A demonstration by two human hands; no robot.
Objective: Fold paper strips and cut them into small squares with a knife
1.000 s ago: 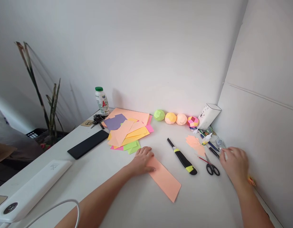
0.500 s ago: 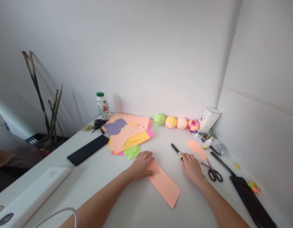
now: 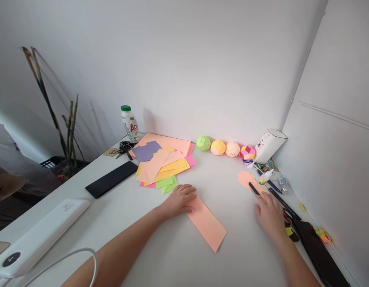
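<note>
My left hand [image 3: 180,200] lies flat on the upper end of a peach paper strip [image 3: 208,226], its fingers stretched out and the thumb on the paper. The strip runs slantwise down to the right. Off to the right, my right hand [image 3: 269,211] is slightly blurred, its fingers over a black-and-yellow tool that looks like a utility knife [image 3: 254,188]. The thin black front part sticks out past the fingertips above small peach paper pieces [image 3: 247,178]. A yellow-and-black end shows beyond the wrist. Scissors [image 3: 287,217] are mostly covered by this hand.
Coloured paper sheets [image 3: 163,169] are piled at the back left. Several paper balls [image 3: 218,147] stand along the wall beside a white container [image 3: 270,145]. A glue bottle [image 3: 266,176], pens and a black case [image 3: 317,251] line the right edge; a white device [image 3: 46,227] lies left.
My right hand has moved right with the knife, away from the strip to near the small peach pieces, and now covers the scissors. My left hand stays on the strip. The view shifted slightly.
</note>
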